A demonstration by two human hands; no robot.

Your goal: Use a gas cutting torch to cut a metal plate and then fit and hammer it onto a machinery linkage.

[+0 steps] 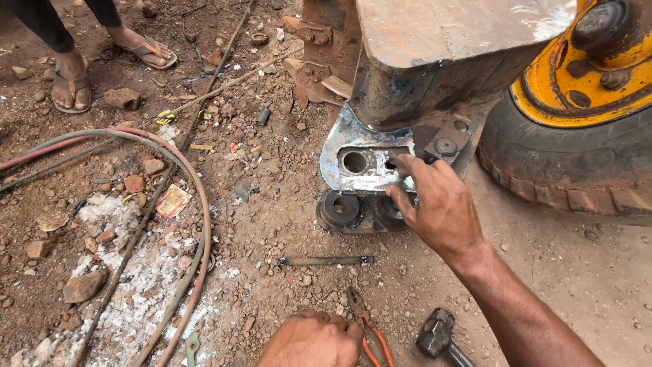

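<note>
On bare, stony ground beside a large machine, a steel bracket plate [360, 163] is found, bolted to the foot of a heavy rust-brown steel member [435, 61]. Two round holes are cut in the plate's face; the left one is fully seen, the right one is partly covered by fingertips. Below the plate, two dark round bushes [339, 209] are set side by side.

Right hand [438, 204]: laid against the plate's right portion, fingers bent and spread, the tips touching the plate at the right hole and its lower edge. Nothing is seen to be gripped in it.

Left hand [314, 340]: rested on the ground at the lower edge of the view, knuckles up, fingers curled under. Whether anything is held inside it cannot be told. Pliers with orange handles [370, 336] are lying just beside it, to its right.

Nearby items: a hammer [438, 334] with a dark head, on the ground right of the pliers; a flat metal strip [326, 260], between the left hand and the bushes; a small green spanner [193, 346], left of the left hand.

Surroundings: a black tyre on a yellow wheel [577, 143], at the right; red and grey hoses [193, 224], curved across the left; white powdery residue [136, 272] among stones; another person's feet in sandals [71, 85], at the upper left.
</note>
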